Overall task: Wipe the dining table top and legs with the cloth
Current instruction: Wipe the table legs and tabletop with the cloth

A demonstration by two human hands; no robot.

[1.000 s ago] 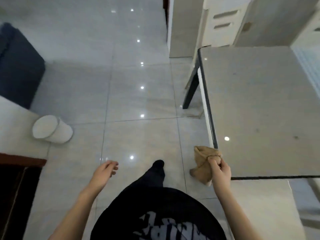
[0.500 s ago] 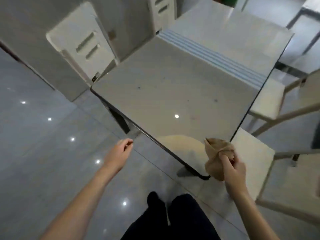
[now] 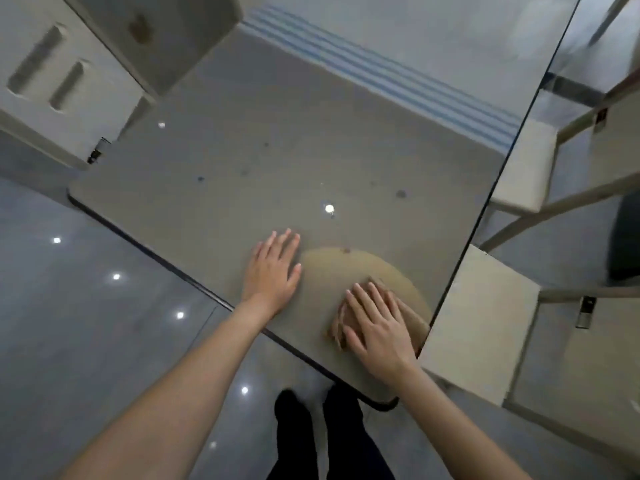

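The dining table (image 3: 242,140) has a glossy grey top with a dark rim, and its near corner points toward me. Small dark spots dot the middle of the top. A brown cloth (image 3: 410,315) lies bunched on the top near the right edge. My right hand (image 3: 375,323) presses flat on the cloth with straight fingers and covers most of it. To its left, my left hand (image 3: 273,270) rests flat on the bare tabletop, fingers spread. The table legs are hidden under the top.
A pale chair (image 3: 485,327) stands against the table's right edge, with another chair (image 3: 530,168) beyond it. A white chair back (image 3: 59,84) is at the table's far left corner. Shiny grey floor tiles (image 3: 86,323) lie to the left. My dark-trousered legs (image 3: 311,434) stand below the table's near corner.
I turned to face the table and came closer. My right hand brought the cloth down onto the top and flattened on it. My left hand moved from the air onto the tabletop.
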